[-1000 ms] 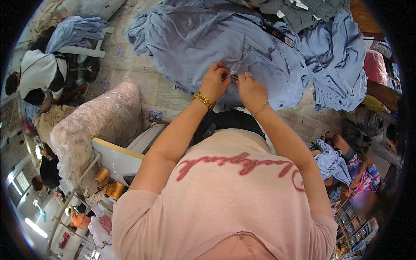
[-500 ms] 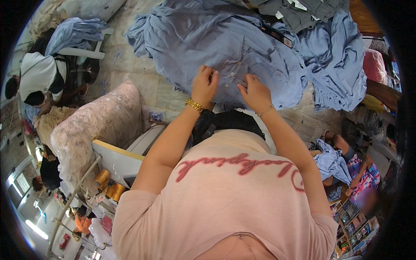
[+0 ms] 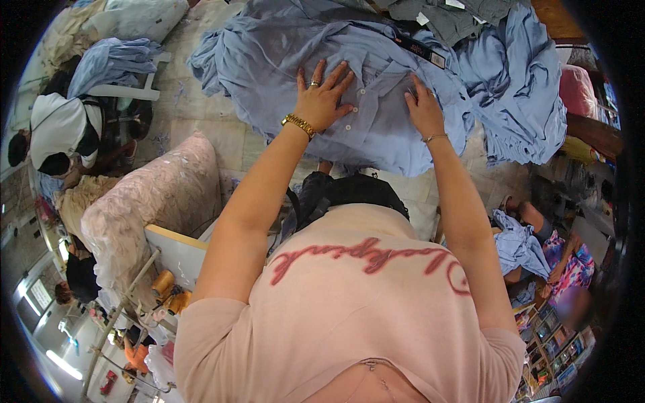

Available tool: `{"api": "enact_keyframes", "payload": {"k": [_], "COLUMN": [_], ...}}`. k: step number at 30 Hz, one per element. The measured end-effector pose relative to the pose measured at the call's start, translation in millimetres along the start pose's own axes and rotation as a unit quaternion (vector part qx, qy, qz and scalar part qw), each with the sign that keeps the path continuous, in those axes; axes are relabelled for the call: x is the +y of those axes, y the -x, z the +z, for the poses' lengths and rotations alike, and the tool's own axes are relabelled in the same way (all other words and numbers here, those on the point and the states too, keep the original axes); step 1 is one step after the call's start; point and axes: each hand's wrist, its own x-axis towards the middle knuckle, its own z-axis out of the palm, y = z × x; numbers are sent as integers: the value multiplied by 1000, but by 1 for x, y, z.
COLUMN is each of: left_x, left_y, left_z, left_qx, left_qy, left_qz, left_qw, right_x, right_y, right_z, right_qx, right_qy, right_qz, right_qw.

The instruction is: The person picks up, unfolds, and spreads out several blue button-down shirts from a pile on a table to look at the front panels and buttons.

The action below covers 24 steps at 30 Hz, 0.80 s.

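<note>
A blue shirt (image 3: 376,127) with white buttons down its front lies spread before me on a heap of the same blue cloth. My left hand (image 3: 322,99) rests flat on it, fingers spread, just left of the button row. To the right of the buttons, my right hand (image 3: 424,111) lies on the shirt with its fingers stretched and the thumb apart. Neither hand grips anything. Beyond the hands, a flat dark packet (image 3: 420,50) with a white label lies on the cloth.
More blue garments (image 3: 514,94) are heaped at the right, with dark grey cloth (image 3: 437,20) at the far edge. A big pale bundle (image 3: 151,195) stands at left near orange thread cones (image 3: 168,289). People work at the left (image 3: 60,131) and the right (image 3: 564,262).
Both hands have moved forward over the shirt and farther apart. Their fingers, bent before, are now stretched out on the cloth. The shirt's near edge looks flatter.
</note>
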Motion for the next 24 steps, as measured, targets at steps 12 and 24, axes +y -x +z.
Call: {"api": "enact_keyframes", "payload": {"k": [12, 24], "left_x": [-8, 51], "left_y": [34, 34], "left_z": [-32, -20], "left_qx": [45, -109], "left_qy": [417, 902], "left_qz": [-194, -352], "left_qw": [887, 223], "right_x": [-82, -99], "right_y": [82, 102], "right_z": [27, -18], "right_qx": [-61, 2], "right_qy": [-40, -93], "right_qz": [-215, -250], "right_qw": [974, 964]}}
